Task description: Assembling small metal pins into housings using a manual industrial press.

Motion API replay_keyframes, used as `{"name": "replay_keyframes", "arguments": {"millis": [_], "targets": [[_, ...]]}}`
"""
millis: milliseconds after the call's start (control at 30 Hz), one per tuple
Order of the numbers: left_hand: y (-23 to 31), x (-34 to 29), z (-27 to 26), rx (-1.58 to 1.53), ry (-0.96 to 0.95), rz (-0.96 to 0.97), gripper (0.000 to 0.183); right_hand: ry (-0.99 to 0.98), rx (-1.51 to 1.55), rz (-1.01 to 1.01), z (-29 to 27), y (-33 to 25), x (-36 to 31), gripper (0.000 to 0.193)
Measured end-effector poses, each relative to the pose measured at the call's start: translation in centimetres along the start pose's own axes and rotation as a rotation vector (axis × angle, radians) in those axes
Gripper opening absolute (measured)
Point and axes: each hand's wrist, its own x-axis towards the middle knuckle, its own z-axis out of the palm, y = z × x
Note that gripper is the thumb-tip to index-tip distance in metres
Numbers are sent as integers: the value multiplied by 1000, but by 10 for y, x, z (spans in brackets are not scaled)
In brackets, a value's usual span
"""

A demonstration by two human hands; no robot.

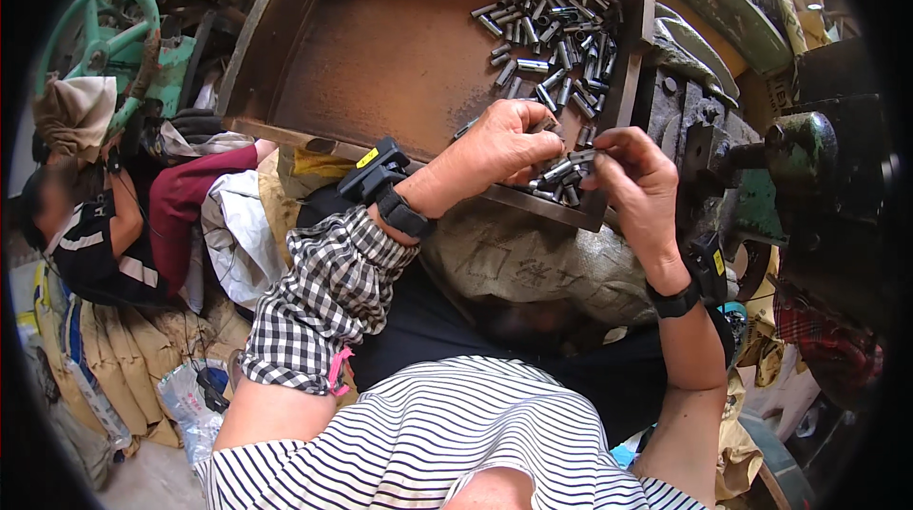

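Sacks [542, 258] lie near a brown tray [371, 63] (metal tubes [563, 54] inside).

At the far left, a green handwheel [99, 51] shows above a co-worker [103, 253] in a dark top [84, 272] and maroon trousers [181, 207]. Brown sacks [122, 367] lie lower down, just beside a crumpled plastic bag [186, 403] (its contents too blurred to tell). At the right stands a dark, worn machine [813, 163], with red plaid cloth [825, 339] below it.

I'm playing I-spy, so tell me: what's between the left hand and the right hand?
Small metal tubes, bunched at the tray's near right corner. The head view shows them between the left hand and right hand.
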Motion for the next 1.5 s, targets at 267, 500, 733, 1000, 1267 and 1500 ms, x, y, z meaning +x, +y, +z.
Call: {"name": "replay_keyframes", "arguments": {"millis": [267,500,733,1000,1267,1500], "targets": [[3,-1,3,-195,5,-29,15,-32,403,72,-1,2,2,7],[0,-1,7,-306,13,1,15,20,465,82,-1,8,2,11],[-3,-1,6,-341,-2,65,16,35,523,107,2,3,-1,13],[-5,-1,8,-289,-1,44,18,61,415,39,5,4,-4,15],[-10,-7,18,893,154,853,25,-88,338,107,-2,-4,-2,20],[5,-13,17,1163,80,814,48,-120,336,172,-4,3,6,24]]}}
